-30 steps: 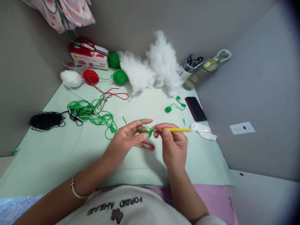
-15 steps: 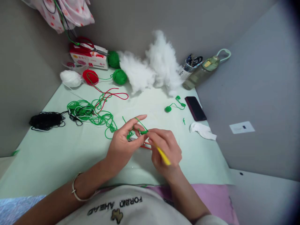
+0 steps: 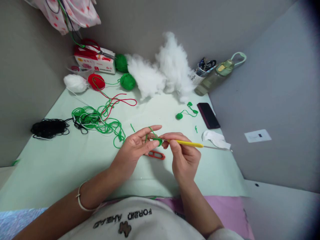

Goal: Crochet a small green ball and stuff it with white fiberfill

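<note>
My left hand [image 3: 132,150] pinches a small green crochet piece [image 3: 160,141] between thumb and fingers, its index finger stretched out with green yarn looped over it. In my right hand [image 3: 186,153] is a yellow-handled crochet hook [image 3: 191,143], held almost level and pointing left. The hook's metal tip meets the green piece, though my left fingers partly hide that spot. Beneath my hands an orange-red tool with a slotted handle [image 3: 157,155] lies on the table, its left end covered by my left hand.
Tangled green yarn [image 3: 87,115] and a black yarn bundle [image 3: 50,128] lie to the left. Behind are green yarn balls [image 3: 127,82], white stuffing [image 3: 172,66] and a box [image 3: 96,61] with scissors on top. On the right are a phone [image 3: 208,115] and a bottle [image 3: 215,76].
The crochet hook has swung from slanting down toward me to nearly level, as my right hand turned and shifted slightly right. The left hand moved a little; the orange-red tool shows more.
</note>
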A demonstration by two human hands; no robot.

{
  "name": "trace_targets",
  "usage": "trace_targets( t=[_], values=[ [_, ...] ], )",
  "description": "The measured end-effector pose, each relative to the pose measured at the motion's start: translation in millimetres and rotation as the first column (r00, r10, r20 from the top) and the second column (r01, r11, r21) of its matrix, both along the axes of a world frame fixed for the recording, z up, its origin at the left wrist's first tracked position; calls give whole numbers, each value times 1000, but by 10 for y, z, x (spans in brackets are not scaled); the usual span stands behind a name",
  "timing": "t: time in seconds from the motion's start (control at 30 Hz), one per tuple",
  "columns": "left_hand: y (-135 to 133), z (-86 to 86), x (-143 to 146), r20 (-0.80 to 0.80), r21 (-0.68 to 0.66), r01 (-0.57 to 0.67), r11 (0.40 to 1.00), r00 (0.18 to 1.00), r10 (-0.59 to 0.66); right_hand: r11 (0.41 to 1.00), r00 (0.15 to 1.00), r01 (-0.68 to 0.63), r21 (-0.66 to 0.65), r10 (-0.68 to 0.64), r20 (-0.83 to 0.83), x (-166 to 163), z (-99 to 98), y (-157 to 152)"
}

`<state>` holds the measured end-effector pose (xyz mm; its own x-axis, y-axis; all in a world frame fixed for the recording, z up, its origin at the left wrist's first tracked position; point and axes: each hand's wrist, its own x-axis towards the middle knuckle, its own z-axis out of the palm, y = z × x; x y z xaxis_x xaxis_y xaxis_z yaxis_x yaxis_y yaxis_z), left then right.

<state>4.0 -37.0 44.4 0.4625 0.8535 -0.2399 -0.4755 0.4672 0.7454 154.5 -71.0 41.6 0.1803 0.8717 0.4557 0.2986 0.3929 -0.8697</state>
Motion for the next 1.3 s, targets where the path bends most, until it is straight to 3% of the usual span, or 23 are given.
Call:
trace_targets(
  t=[0.1, 0.17, 0.27, 0.37, 0.5, 0.73, 0.87, 0.97, 1.07, 1.2, 1.3],
  values=[
    [8, -1, 11, -10, -60, 7, 998, 1000, -7, 985, 948, 10, 172, -64, 311, 3, -19, -43],
    [32, 11, 3, 49, -143, 40, 989, 998, -34, 972, 931, 10, 233, -94, 352, 19, -17, -50],
    [65, 34, -19, 109, -222, 20, 975, 994, 5, 986, 993, 83, 142, -94, 75, 46, 12, -13],
    [60, 32, -22, 87, -151, 12, 989, 996, 1, 1000, 987, 27, -10, -28, -159, 47, 38, 39],
    [27, 5, -11, 14, -6, 29, 1000, 999, -29, 996, 984, -46, -81, 31, -177, 36, 30, 65],
    [41, -2, -86, -130, 50, 7, 999, 992, -1, 975, 937, -145, -169, 80, -341, 95, 41, 92],
    [36, -1, -93, -205, 108, -22, 994, 978, 44, 988, 970, -105, -117, 76, -230, 88, 90, 45],
    [7, 3, -65, -302, 198, -79, 977, 943, 138, 999, 998, -37, -3, 38, 52, 65, 87, -14],
    [-20, 7, -29, -316, 229, -129, 965, 928, 199, 980, 927, -54, 192, -22, 375, 48, 3, -46],
    [3, -4, -9, -88, -18, -21, 1000, 996, 19, 952, 820, -16, 306, -163, 549, 53, -106, -54],
    [50, -9, -27, 71, -176, 42, 983, 997, -30, 976, 941, 24, 216, -95, 325, 63, -70, -39]
  ],
)
